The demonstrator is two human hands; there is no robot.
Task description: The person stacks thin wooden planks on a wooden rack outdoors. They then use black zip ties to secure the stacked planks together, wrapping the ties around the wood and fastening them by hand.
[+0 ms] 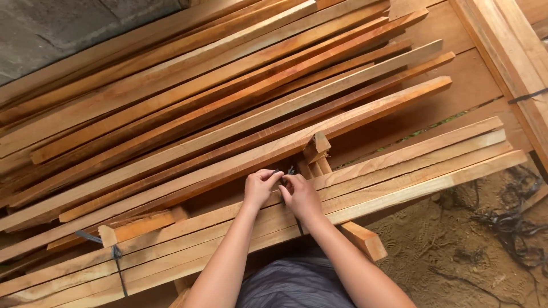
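Observation:
My left hand and my right hand meet over a bundle of long pale wooden slats lying across the front. The fingers of both hands pinch a thin dark wire tie at the bundle's upper edge. The wire runs down over the slats below my right hand. A short upright wood block stands just behind the hands.
A large pile of long reddish-brown wooden slats fills the view behind. Another dark wire tie binds the bundle at the left. A wooden frame stands at right. Sandy ground with dark tangled wire lies at lower right.

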